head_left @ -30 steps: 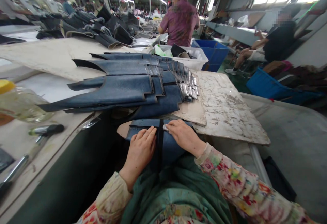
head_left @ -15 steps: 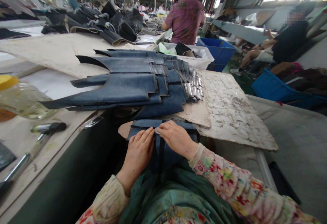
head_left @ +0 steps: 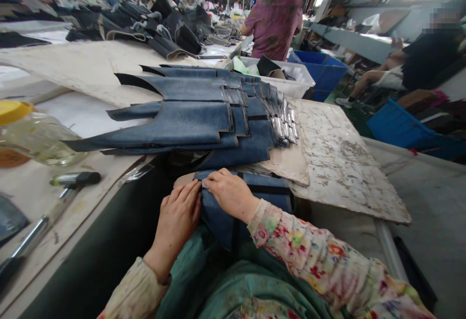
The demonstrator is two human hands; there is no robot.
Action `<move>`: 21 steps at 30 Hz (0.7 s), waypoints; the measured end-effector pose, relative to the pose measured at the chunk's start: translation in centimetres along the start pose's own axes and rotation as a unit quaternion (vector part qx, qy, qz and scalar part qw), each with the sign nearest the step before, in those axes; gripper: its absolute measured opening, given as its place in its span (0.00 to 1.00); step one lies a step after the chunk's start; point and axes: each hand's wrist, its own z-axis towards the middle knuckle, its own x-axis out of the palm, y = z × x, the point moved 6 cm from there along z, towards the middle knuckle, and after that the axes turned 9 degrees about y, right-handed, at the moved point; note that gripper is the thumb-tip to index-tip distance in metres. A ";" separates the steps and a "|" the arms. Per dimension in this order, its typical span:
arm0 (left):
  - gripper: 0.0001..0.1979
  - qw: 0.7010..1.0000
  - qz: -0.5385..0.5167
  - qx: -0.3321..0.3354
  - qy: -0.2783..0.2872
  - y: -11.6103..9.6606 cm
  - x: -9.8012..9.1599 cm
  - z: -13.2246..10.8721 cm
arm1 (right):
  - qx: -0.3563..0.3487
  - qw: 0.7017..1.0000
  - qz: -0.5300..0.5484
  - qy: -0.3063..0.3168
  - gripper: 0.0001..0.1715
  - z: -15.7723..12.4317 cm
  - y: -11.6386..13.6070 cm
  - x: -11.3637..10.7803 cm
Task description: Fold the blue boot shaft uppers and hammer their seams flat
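Observation:
A blue leather piece with black strips across it lies in front of my body, just below the near edge of the boards. My left hand has its fingers pressed together on the piece's upper left part. Close beside it, my right hand pinches the same strip line with thumb and fingertips. A small greyish bit shows between the fingertips; I cannot make out what it is. Beyond my hands, a fanned stack of blue leather pieces rests on the boards, several with shiny clear tape at their right ends.
On the left are a hammer and a yellow-lidded jar. A worn white board extends to the right. Behind the stack stand a white bin and a blue bin. One person stands at the back, another sits at right.
Both hands have moved left along the strip on the blue leather piece, baring more of its right side. The view has turned slightly left, so the surroundings appear further right.

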 end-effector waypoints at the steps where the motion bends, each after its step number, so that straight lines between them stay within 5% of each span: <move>1: 0.18 1.000 -0.003 -0.008 0.000 0.3 0.1 0.0 | -0.003 1.000 -0.001 0.003 0.14 0.4 0.2 0.1; 10: 0.18 0.999 0.001 -0.038 -0.002 0.4 -0.2 0.2 | -0.002 1.000 0.000 0.007 0.13 0.7 0.5 0.0; 21: 0.19 0.998 -0.015 -0.034 0.042 1.4 -1.3 -1.5 | 0.027 0.997 -0.076 0.002 0.16 -7.5 -2.4 -1.6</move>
